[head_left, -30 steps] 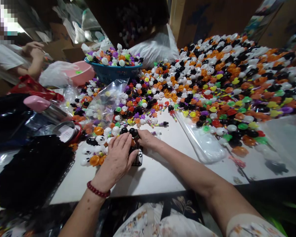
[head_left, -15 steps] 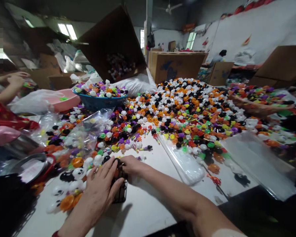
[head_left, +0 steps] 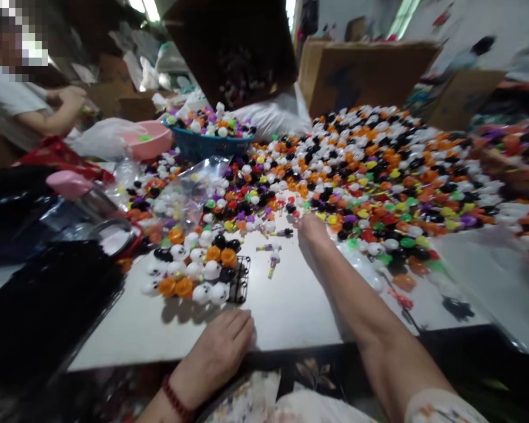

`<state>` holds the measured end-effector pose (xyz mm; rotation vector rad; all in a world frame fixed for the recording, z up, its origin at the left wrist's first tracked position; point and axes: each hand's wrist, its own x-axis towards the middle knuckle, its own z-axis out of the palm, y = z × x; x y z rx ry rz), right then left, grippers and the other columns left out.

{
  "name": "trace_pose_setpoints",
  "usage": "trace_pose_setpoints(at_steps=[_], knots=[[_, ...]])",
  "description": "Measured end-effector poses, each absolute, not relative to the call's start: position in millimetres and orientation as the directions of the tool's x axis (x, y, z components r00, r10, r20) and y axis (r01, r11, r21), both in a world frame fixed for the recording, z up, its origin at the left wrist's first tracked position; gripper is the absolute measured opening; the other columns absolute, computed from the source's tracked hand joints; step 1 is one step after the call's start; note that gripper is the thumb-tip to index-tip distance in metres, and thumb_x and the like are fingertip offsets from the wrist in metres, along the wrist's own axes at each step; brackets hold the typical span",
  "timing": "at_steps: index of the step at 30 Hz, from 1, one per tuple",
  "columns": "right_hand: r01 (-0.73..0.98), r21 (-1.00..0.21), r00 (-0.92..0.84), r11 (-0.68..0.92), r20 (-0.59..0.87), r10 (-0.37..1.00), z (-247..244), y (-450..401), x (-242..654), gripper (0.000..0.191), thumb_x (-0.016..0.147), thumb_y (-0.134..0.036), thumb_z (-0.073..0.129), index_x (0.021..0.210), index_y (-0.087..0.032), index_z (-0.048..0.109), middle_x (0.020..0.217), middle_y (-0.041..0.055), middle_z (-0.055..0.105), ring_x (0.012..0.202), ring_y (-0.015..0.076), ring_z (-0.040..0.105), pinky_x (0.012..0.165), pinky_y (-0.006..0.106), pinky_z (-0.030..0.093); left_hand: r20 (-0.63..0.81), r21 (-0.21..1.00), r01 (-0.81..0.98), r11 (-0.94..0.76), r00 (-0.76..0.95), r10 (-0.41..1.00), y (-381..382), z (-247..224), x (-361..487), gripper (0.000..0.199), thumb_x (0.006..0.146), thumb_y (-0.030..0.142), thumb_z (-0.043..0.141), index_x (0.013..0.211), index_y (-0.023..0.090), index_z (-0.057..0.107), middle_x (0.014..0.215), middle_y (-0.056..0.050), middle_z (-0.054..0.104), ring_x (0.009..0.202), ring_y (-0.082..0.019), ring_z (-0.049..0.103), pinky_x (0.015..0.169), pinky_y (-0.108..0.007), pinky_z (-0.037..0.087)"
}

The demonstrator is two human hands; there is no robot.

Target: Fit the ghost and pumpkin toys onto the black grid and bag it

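My left hand rests at the table's front edge, fingers curled under; anything inside is hidden. Above it lies a black plastic grid, its left part covered by round ghost-like white, orange pumpkin and black heads. My right hand reaches across the table to the near edge of the heap, its fingers bent together and partly hidden, close to small red-topped pieces. Between the grid and that hand lie a few small tubes with figure tops, one a white-topped tube.
A large heap of colourful toy heads covers the back of the table. Behind it stand a blue basin, a pink basin and cardboard boxes. Clear plastic bags lie at right. Another person works at far left.
Both hands have left the black grid. My left hand has drawn back to the table edge, while my right has reached forward and right to the heap. The view has tilted down.
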<state>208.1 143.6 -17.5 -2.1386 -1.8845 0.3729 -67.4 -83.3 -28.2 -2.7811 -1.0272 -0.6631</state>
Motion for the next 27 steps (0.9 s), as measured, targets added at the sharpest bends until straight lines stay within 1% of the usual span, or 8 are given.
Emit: trace_pose_setpoints(at_steps=[3, 5, 7, 9, 11, 14, 20, 27], knots=[[0.757, -0.641, 0.115, -0.13, -0.065, 0.991, -24, 112, 186, 0.026, 0.086, -0.024, 0.053, 0.106, -0.01, 0.062, 0.089, 0.01, 0.067, 0.081, 0.0178, 0.063, 0.071, 0.027, 0.045, 0.417, 0.082, 0.759, -0.646, 0.562, 0.714, -91, -57, -81, 0.03, 0.09, 0.01, 0.055, 0.119, 0.01, 0.06, 0.116, -0.015, 0.069, 0.103, -0.025, 0.065, 0.088, -0.041, 0.057], [0.456, -0.877, 0.014, -0.151, -0.162, 0.987, -33, 80, 165, 0.034, 0.078, -0.027, 0.06, 0.109, -0.014, 0.058, 0.078, 0.0019, 0.065, 0.065, 0.0141, 0.059, 0.062, 0.026, 0.045, 0.413, 0.114, 0.804, -0.584, 0.496, 0.764, -92, -69, -87, 0.034, 0.089, 0.01, 0.055, 0.124, 0.01, 0.057, 0.122, -0.016, 0.066, 0.112, -0.027, 0.062, 0.095, -0.043, 0.055], [0.167, -0.968, -0.163, -0.189, -0.216, 0.963, -45, 46, 141, 0.038, 0.073, -0.031, 0.066, 0.106, -0.015, 0.056, 0.072, -0.0019, 0.061, 0.059, 0.0126, 0.056, 0.058, 0.026, 0.046, 0.409, 0.138, 0.822, -0.553, 0.461, 0.787, -91, -76, -89, 0.035, 0.09, 0.01, 0.055, 0.125, 0.011, 0.056, 0.125, -0.016, 0.064, 0.118, -0.027, 0.059, 0.099, -0.044, 0.052], [0.052, -0.98, -0.286, -0.194, -0.201, 0.937, -58, 16, 119, 0.031, 0.072, -0.035, 0.068, 0.094, -0.016, 0.057, 0.069, -0.0023, 0.059, 0.06, 0.0124, 0.055, 0.059, 0.026, 0.046, 0.412, 0.154, 0.824, -0.545, 0.448, 0.793, -88, -82, -87, 0.034, 0.09, 0.01, 0.054, 0.124, 0.012, 0.056, 0.125, -0.016, 0.064, 0.119, -0.027, 0.058, 0.1, -0.045, 0.052], [0.07, -0.989, -0.333, -0.133, -0.149, 0.931, -67, -3, 103, 0.023, 0.076, -0.036, 0.066, 0.086, -0.017, 0.057, 0.071, -0.0009, 0.061, 0.065, 0.0129, 0.055, 0.062, 0.026, 0.045, 0.422, 0.17, 0.822, -0.544, 0.438, 0.794, -87, -85, -85, 0.033, 0.09, 0.01, 0.053, 0.123, 0.013, 0.057, 0.124, -0.016, 0.064, 0.118, -0.027, 0.059, 0.1, -0.045, 0.052], [0.202, -0.979, -0.378, 0.036, -0.044, 0.925, -74, -16, 93, 0.014, 0.081, -0.029, 0.06, 0.086, -0.016, 0.06, 0.079, 0.0012, 0.064, 0.072, 0.0144, 0.055, 0.067, 0.026, 0.045, 0.431, 0.201, 0.816, -0.541, 0.423, 0.797, -86, -88, -82, 0.032, 0.09, 0.01, 0.052, 0.122, 0.013, 0.056, 0.124, -0.016, 0.063, 0.119, -0.027, 0.058, 0.102, -0.046, 0.051], [0.472, -0.831, -0.499, 0.295, 0.024, 0.866, -68, -11, 97, 0.011, 0.085, -0.018, 0.052, 0.092, -0.016, 0.06, 0.084, 0.0049, 0.066, 0.074, 0.016, 0.055, 0.068, 0.026, 0.042, 0.45, 0.253, 0.796, -0.55, 0.407, 0.795, -87, -87, -82, 0.034, 0.09, 0.008, 0.05, 0.123, 0.014, 0.055, 0.126, -0.015, 0.063, 0.121, -0.026, 0.057, 0.103, -0.045, 0.051], [0.473, -0.786, -0.555, 0.397, 0.084, 0.827, -71, -7, 96, 0.007, 0.085, -0.014, 0.054, 0.09, -0.017, 0.058, 0.083, 0.0036, 0.063, 0.073, 0.0148, 0.054, 0.068, 0.025, 0.041, 0.432, 0.27, 0.791, -0.549, 0.41, 0.803, -87, -87, -83, 0.038, 0.09, 0.008, 0.05, 0.127, 0.016, 0.054, 0.126, -0.015, 0.063, 0.118, -0.026, 0.058, 0.102, -0.047, 0.051]])
